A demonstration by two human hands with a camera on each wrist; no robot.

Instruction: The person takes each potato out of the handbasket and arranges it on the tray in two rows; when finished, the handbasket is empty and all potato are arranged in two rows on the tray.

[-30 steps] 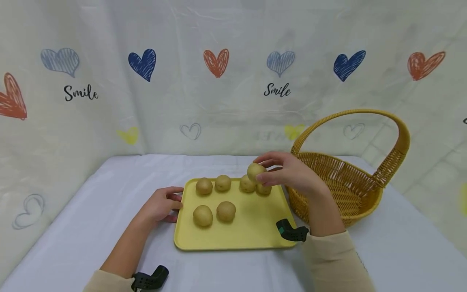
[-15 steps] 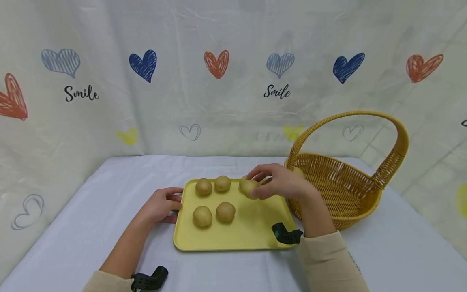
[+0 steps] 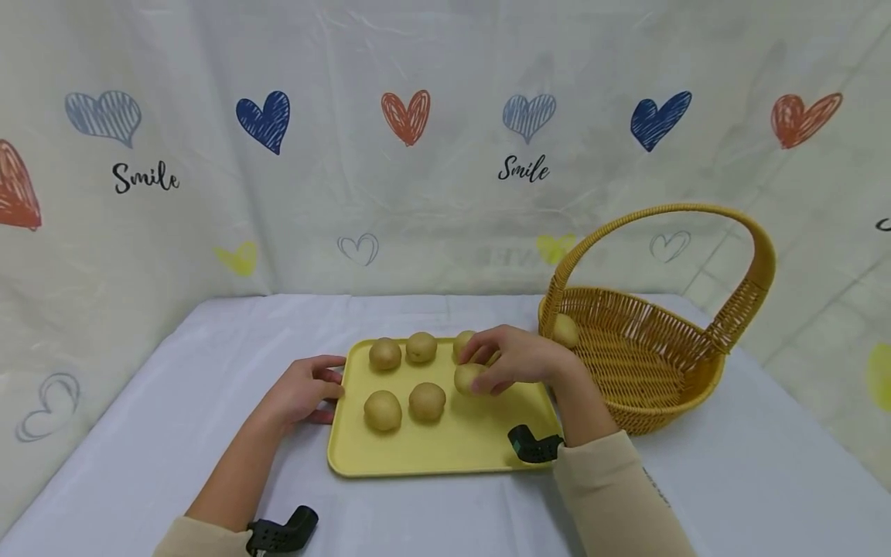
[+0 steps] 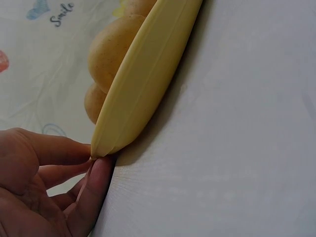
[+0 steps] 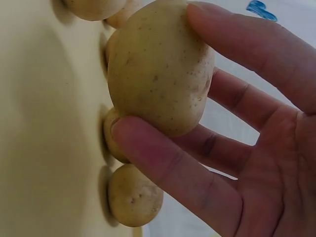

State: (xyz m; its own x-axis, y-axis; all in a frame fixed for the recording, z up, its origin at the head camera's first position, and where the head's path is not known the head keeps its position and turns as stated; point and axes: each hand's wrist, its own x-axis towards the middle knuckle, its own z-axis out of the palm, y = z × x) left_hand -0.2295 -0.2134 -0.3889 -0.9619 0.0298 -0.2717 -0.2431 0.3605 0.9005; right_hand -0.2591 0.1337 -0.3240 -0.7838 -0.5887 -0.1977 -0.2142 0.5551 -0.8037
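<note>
My right hand [image 3: 518, 360] holds a potato [image 3: 469, 379] between thumb and fingers, over the right half of the yellow tray [image 3: 445, 452]. Up close, the right wrist view shows this pale, speckled potato [image 5: 158, 69] above the tray surface. My left hand [image 3: 301, 393] is at the tray's left edge, and in the left wrist view its fingers pinch the rim [image 4: 101, 148]. Several other potatoes rest on the tray: a back row with one potato [image 3: 385, 354] at its left, and two nearer potatoes, one at left [image 3: 383, 411] and one beside it [image 3: 427, 401]. My right hand partly hides the back row's right end.
A wicker basket [image 3: 640, 414] with a tall arched handle [image 3: 762, 255] stands right of the tray, behind my right forearm. One potato [image 3: 565, 331] lies inside at its left wall. White cloth [image 3: 418, 514] covers the table, and a printed curtain [image 3: 445, 193] hangs behind.
My right hand, with the potato, has moved left, down and nearer over the tray. The potato in the basket, earlier hidden behind that hand, now shows. My left hand stays at the tray edge.
</note>
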